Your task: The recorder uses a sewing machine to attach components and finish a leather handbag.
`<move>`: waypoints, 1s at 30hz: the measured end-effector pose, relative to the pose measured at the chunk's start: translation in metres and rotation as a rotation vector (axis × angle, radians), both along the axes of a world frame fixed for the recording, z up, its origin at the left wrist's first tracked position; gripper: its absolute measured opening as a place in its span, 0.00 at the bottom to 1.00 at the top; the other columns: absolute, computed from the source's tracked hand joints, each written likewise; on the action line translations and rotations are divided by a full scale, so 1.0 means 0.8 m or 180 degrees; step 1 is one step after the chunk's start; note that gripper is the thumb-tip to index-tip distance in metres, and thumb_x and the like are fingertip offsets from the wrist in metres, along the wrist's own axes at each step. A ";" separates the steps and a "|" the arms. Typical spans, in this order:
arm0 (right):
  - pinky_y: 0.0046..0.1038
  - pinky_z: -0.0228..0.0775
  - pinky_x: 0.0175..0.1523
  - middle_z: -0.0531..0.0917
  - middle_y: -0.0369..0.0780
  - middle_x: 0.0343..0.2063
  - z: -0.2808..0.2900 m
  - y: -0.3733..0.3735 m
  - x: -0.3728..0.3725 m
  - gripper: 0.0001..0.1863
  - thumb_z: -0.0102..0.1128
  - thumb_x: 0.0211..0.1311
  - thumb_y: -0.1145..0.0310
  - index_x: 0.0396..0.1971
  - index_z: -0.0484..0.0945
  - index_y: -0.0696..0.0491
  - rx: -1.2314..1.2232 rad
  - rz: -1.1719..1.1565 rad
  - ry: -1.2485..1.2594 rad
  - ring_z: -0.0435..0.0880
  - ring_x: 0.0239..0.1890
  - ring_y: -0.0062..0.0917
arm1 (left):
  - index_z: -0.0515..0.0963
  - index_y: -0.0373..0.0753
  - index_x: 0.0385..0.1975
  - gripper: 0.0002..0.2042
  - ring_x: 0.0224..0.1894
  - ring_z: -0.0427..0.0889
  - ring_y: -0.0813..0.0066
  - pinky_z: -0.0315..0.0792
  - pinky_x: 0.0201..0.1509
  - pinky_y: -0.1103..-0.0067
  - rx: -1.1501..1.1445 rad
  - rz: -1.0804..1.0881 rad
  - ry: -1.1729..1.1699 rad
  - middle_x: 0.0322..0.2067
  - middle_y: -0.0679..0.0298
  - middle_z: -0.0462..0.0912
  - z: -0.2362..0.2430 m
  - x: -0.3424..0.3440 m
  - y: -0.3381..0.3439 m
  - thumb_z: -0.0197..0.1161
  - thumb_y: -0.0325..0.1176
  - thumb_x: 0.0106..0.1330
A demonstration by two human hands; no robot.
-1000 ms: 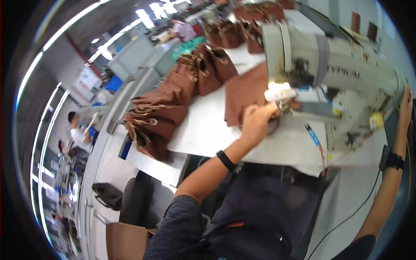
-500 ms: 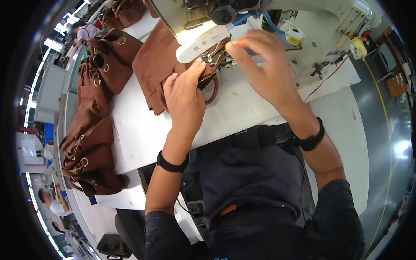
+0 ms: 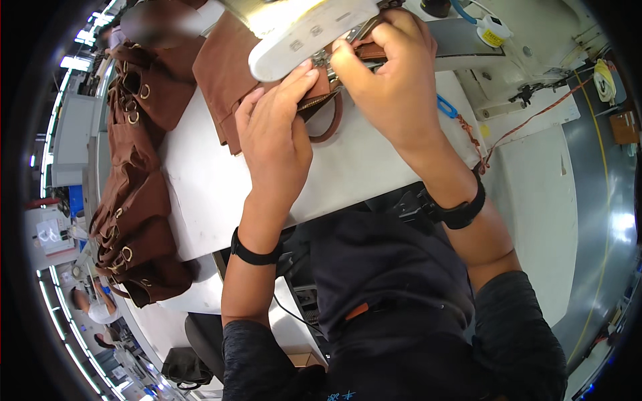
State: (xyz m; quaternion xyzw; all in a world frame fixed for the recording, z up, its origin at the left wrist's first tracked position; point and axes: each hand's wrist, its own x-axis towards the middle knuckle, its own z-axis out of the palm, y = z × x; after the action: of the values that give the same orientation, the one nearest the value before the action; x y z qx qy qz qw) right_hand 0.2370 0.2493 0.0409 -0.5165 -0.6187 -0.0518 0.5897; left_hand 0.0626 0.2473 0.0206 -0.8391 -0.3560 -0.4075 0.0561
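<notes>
From my remote post I see a brown bag [image 3: 217,73] beside a white lamp bar [image 3: 314,40], its body at eleven o'clock from the left hand [image 3: 275,144] — the nearer one. The zippered edge [image 3: 317,101] runs from eight o'clock to two. The left hand lies half-open, fingers on the bag; the right hand [image 3: 394,87], at its two o'clock, curls — I cannot tell whether it grips anything.

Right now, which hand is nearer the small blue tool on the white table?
Right. The right hand is just left of the blue tool; the left hand is farther left, on the brown bag.
</notes>
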 end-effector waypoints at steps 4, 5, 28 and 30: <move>0.45 0.63 0.59 0.78 0.47 0.43 0.001 -0.001 -0.002 0.10 0.70 0.53 0.71 0.28 0.78 0.59 -0.0350 -0.0185 -0.0082 0.73 0.51 0.46 | 0.80 0.42 0.53 0.24 0.54 0.84 0.73 0.66 0.65 0.71 0.0181 0.0009 -0.0095 0.56 0.67 0.86 -0.004 0.003 -0.001 0.54 0.12 0.60; 0.41 0.67 0.54 0.80 0.46 0.39 -0.001 0.002 0.000 0.09 0.68 0.56 0.70 0.29 0.78 0.59 0.0056 -0.0349 -0.0156 0.77 0.47 0.42 | 0.81 0.42 0.53 0.23 0.54 0.84 0.74 0.66 0.64 0.72 0.0182 0.0045 -0.0061 0.55 0.67 0.86 -0.002 0.005 -0.002 0.54 0.12 0.60; 0.16 0.61 0.23 0.82 0.34 0.21 -0.035 -0.044 -0.054 0.10 0.67 0.67 0.66 0.33 0.81 0.58 -0.1058 0.1662 0.3756 0.72 0.19 0.09 | 0.81 0.39 0.53 0.22 0.51 0.85 0.76 0.65 0.57 0.75 0.0241 0.0299 -0.0129 0.52 0.65 0.88 -0.005 0.018 -0.011 0.55 0.14 0.59; 0.16 0.61 0.22 0.82 0.34 0.21 -0.035 -0.042 -0.054 0.10 0.67 0.67 0.66 0.33 0.81 0.58 -0.1058 0.1718 0.3833 0.72 0.18 0.09 | 0.81 0.39 0.52 0.22 0.50 0.86 0.76 0.65 0.57 0.75 0.0145 0.0344 -0.0221 0.51 0.65 0.88 -0.005 0.019 -0.012 0.55 0.14 0.59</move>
State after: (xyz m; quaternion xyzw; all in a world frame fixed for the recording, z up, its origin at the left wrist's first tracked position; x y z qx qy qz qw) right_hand 0.1936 0.2155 0.0128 -0.3665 -0.2894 0.4895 0.7364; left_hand 0.0780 0.2375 0.0164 -0.8025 -0.3932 -0.4407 0.0847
